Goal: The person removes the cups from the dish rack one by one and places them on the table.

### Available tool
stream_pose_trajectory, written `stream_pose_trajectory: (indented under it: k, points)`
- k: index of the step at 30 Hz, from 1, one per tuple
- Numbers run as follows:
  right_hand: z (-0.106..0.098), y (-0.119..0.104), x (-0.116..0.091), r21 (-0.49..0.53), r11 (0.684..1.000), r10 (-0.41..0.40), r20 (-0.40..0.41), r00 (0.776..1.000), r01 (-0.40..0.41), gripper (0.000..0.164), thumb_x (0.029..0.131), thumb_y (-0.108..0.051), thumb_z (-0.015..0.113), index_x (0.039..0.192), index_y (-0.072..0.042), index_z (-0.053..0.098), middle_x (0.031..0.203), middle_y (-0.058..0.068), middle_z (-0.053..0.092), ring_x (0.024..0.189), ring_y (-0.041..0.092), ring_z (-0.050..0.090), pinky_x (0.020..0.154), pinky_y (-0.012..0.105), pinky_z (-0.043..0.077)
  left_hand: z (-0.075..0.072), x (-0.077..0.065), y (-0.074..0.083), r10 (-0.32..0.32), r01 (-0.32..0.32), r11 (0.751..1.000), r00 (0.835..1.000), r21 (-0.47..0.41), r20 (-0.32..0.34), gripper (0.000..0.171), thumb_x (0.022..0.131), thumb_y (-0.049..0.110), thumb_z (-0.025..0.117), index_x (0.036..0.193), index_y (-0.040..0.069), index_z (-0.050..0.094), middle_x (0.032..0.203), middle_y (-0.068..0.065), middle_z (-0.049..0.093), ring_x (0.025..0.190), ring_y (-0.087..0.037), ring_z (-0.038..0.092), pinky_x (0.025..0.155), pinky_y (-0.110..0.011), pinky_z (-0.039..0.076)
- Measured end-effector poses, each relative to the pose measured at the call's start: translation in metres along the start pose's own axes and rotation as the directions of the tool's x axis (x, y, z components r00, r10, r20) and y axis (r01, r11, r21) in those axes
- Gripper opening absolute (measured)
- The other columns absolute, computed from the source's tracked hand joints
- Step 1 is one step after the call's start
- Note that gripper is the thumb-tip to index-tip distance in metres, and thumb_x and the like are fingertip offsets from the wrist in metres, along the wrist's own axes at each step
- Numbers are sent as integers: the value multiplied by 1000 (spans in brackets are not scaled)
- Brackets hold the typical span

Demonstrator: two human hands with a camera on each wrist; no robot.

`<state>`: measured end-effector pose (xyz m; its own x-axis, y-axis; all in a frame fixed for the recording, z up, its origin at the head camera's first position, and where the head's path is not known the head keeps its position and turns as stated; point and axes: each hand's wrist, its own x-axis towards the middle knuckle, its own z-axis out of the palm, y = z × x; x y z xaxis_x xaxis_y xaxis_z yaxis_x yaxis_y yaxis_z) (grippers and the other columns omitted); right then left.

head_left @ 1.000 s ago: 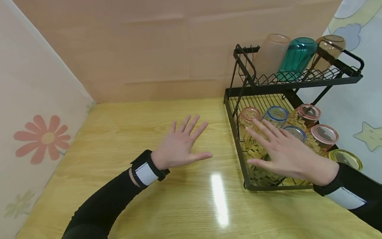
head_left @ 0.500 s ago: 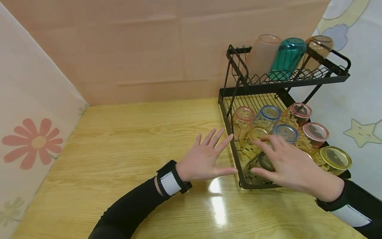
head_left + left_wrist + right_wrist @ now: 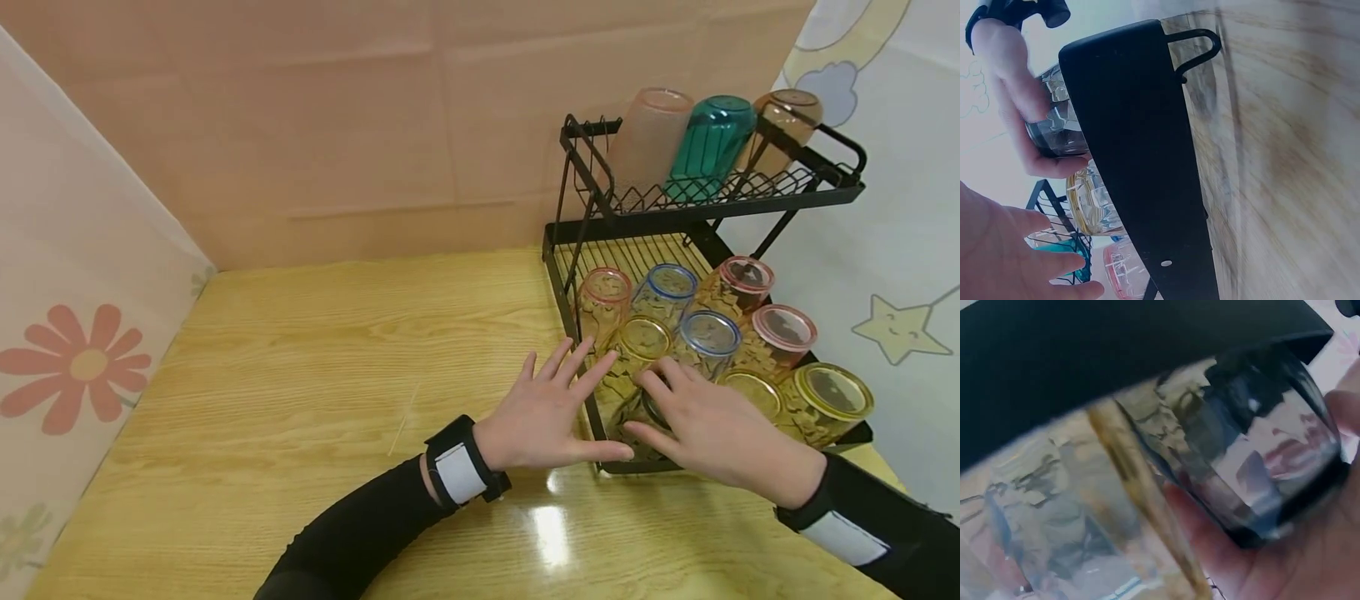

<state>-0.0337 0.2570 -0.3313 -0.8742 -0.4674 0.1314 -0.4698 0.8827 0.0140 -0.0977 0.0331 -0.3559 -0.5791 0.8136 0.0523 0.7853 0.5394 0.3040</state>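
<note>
**Dark-rimmed glass taken at the rack's front corner**

Nearest, the right hand (image 3: 720,433) is seen over the front left corner of the lower tier. Its thumb and fingers are curled round a dark-rimmed tumbler (image 3: 1054,128), which stands upturned inside the black dish rack (image 3: 592,417), just behind the front rail. The grip is confirmed in the right wrist view, where the faceted wall of the glass is pressed against the palm.

The left hand (image 3: 551,412) is held flat with its fingers spread, gripping nothing, just beside the rack's left rail above the wooden table (image 3: 300,375).

Behind the held glass, a yellow-rimmed tumbler (image 3: 645,337) is crowded close, with blue-rimmed (image 3: 708,333) and pink-rimmed (image 3: 606,285) ones further back. On the upper tier, a teal cup (image 3: 708,142) is leaned among two others.

Handling, as judged: the tumbler is likely rigid, fairly light, breakable and smooth, though the facets should offer some purchase. It is best taken round the side wall near the base, since the neighbours are near enough to be knocked.
</note>
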Motion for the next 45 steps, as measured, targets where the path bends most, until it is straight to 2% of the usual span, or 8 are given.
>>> stream_pose_trajectory:
  k: [5, 10, 14, 19, 29, 33, 40, 45]
  points:
    - [7, 5, 4, -55, 994, -105, -121, 987, 99, 62, 97, -61, 43, 108, -2, 60, 91, 8, 48, 65, 16, 47, 43, 23, 34, -1, 0, -2, -19, 19, 1000, 1000, -17, 0, 98, 86, 75, 47, 157, 27, 0, 162, -5, -5, 146, -31, 2, 109, -64, 13]
    - [-3, 9, 11, -82, 985, -161, -178, 971, 149, 68, 98, -64, 28, 101, -4, 58, 83, 6, 42, 55, 10, 38, 39, 19, 28, -5, -3, -8, -48, 48, 999, 999, -15, 14, 98, 85, 75, 47, 157, 27, 0, 162, -7, -2, 146, -30, 3, 110, -63, 13]
    - [-19, 8, 19, -101, 982, -174, -191, 966, 157, 68, 98, -65, 20, 97, -6, 55, 83, 6, 40, 52, 8, 32, 37, 18, 23, -10, -6, -16, -68, 68, 998, 998, 5, 13, 99, 85, 76, 46, 157, 28, -1, 162, -7, -1, 146, -29, 4, 110, -62, 12]
    - [-37, 4, 31, -129, 976, -197, -179, 964, 176, 69, 98, -64, 13, 94, -8, 53, 82, 5, 38, 54, 11, 35, 36, 18, 21, -18, -12, -27, -83, 83, 996, 996, 20, -23, 100, 84, 77, 47, 157, 28, 0, 162, -6, 0, 147, -30, 4, 110, -63, 11]
    - [-61, -6, 59, -141, 959, -270, -181, 946, 247, 68, 98, -62, 12, 99, -8, 54, 83, 6, 42, 55, 14, 41, 38, 20, 23, -32, -31, -47, -126, 125, 992, 989, -12, -81, 98, 85, 76, 47, 157, 28, 3, 162, -7, 2, 147, -31, 5, 109, -65, 11]
    - [-63, -10, 75, -130, 946, -318, -199, 927, 297, 64, 100, -58, 15, 96, -7, 53, 82, 6, 42, 56, 13, 38, 39, 21, 24, -37, -41, -56, -155, 152, 988, 984, -35, -89, 96, 86, 73, 50, 158, 27, 4, 162, -8, 3, 147, -30, 5, 109, -65, 10]
    - [-59, -18, 99, -67, 944, -330, -153, 931, 324, 35, 95, -42, 54, 100, -7, 54, 82, 4, 39, 58, 14, 38, 42, 24, 30, -44, -60, -74, -223, 216, 974, 969, -73, -105, 93, 88, 67, 53, 158, 23, 9, 162, -10, 8, 146, -32, 9, 107, -67, 14]
    - [-53, -28, 116, -58, 932, -363, -186, 913, 358, 34, 89, -36, 66, 99, -5, 55, 81, 5, 40, 58, 15, 38, 40, 24, 29, -50, -73, -85, -275, 264, 959, 955, -100, -113, 92, 89, 65, 53, 158, 21, 11, 161, -12, 10, 146, -34, 10, 106, -69, 14]
